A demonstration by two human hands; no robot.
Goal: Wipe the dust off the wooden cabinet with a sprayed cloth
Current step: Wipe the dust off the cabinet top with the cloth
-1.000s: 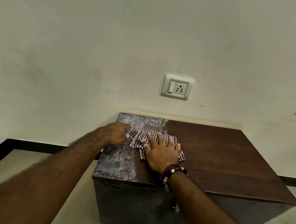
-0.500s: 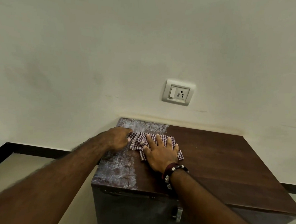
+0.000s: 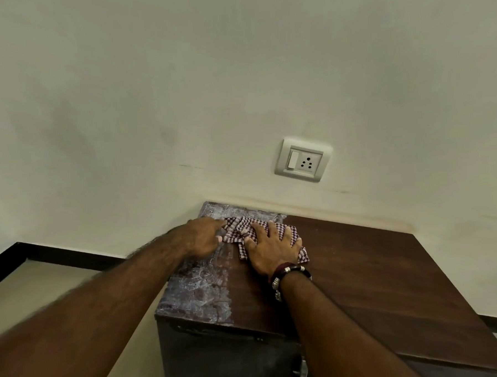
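The checked cloth (image 3: 261, 233) lies bunched on the top of the wooden cabinet (image 3: 361, 269), toward its back left, right on the line where the dark wiped wood meets the strip still grey with dust (image 3: 200, 289). My right hand (image 3: 273, 250) is flat on the cloth with fingers straight and spread, pressing it down. My left hand (image 3: 201, 237) sits just beside it at the cloth's left edge, knuckles up and fingers curled under; it touches the fabric, but I cannot tell whether it is pinching the edge or only steadying it.

I judge the task well along: the whole right side of the top looks clean, and only the left strip, from the back corner by the wall down to the front edge, is left.

To do this stroke well I would keep the palm flat and the weight even, so the cloth drags the dust rather than skating over it. I would sweep leftward off the cabinet's edge, not back onto the cleaned wood, and overlap each pass slightly. The cloth is crumpled, so I would spread it with the left hand first to give more contact. The back corner against the wall needs fingertip pressure.

Beyond the cabinet, a white switch and socket plate (image 3: 303, 160) sits on the pale wall (image 3: 179, 91), with a dark skirting (image 3: 57, 253) running along the floor
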